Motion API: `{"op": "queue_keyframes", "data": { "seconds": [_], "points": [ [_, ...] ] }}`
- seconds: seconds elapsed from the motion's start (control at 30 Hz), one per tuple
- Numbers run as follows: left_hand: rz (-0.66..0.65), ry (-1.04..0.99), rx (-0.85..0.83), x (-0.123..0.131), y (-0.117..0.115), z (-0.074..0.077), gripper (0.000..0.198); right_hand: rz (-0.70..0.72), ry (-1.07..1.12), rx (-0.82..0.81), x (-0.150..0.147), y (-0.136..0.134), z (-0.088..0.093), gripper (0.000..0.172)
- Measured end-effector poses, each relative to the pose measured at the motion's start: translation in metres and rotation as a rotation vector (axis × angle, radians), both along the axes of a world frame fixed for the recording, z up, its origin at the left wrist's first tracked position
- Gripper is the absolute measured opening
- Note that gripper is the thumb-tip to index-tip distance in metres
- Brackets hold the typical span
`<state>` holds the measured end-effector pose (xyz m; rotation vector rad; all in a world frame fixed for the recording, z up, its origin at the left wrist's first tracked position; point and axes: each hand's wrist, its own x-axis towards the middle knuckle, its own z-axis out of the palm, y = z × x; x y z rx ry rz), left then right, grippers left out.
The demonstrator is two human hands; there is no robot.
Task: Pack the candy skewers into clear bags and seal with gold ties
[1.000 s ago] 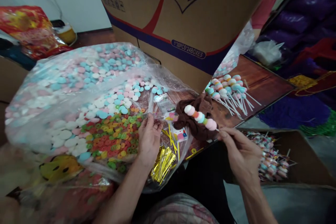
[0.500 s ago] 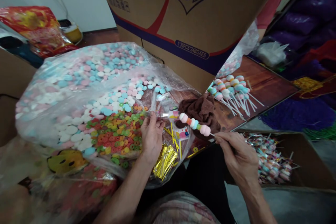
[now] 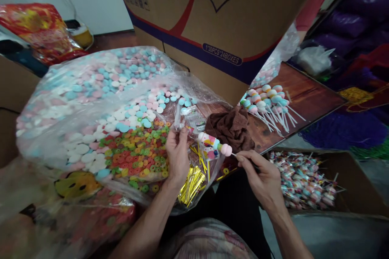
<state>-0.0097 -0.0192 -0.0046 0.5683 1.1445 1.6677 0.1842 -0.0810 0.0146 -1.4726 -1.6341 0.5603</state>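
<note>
you are partway through wrapping one pastel candy skewer on a thin white stick (image 3: pixel 225 149): it lies between your hands above the near edge of the brown wood-patterned table (image 3: pixel 313 93), with its far end seemingly inside a clear, colour-printed plastic sleeve (image 3: pixel 209 141) and its pink puffs nearest the stick apparently outside. your left hand (image 3: pixel 178 149) has thumb and fingers pinched narrow, seemingly on the sleeve's far end; your right hand (image 3: pixel 261 174) grips the stick in a close pinch. what looks done is the heap of film-wrapped candy skewers (image 3: pixel 306 180) in the open brown cardboard box (image 3: pixel 361 188) below the table's near edge. what looks left is the rest of this skewer, plus the pile of bare pastel candy skewers (image 3: pixel 269 101) on the table beyond the crumpled dark brown cloth (image 3: pixel 232 127), beside the lower corner of the large printed cardboard carton (image 3: pixel 194 24). the shiny gold flat ties (image 3: pixel 192 184) lie bunched by your left wrist; none shows around this sleeve.
</note>
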Motion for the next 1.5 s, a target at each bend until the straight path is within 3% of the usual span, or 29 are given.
{"op": "queue_keyframes", "data": {
  "seconds": [0.3,0.73,0.93,1.13,1.27,1.5],
  "points": [
    [0.118,-0.005,-0.021,0.000,0.001,-0.005,0.031,0.033,0.131,-0.113,-0.005,0.000,0.001,0.018],
    [0.031,-0.086,-0.046,0.000,-0.002,-0.003,0.029,-0.008,0.270,-0.244,-0.017,0.002,-0.012,0.024],
    [-0.133,-0.133,-0.104,0.011,-0.007,0.004,0.033,0.044,0.155,-0.174,-0.031,-0.003,-0.021,0.022],
    [-0.184,-0.145,-0.162,0.019,-0.014,0.004,0.029,0.073,-0.085,0.000,-0.044,-0.001,-0.033,0.018],
    [-0.176,-0.179,-0.173,0.015,-0.011,0.003,0.026,0.102,-0.094,0.073,-0.051,0.001,-0.034,0.018],
    [-0.183,-0.295,-0.144,0.010,-0.006,0.005,0.026,0.105,0.339,-0.311,-0.046,-0.004,-0.023,0.024]
  ]
}}
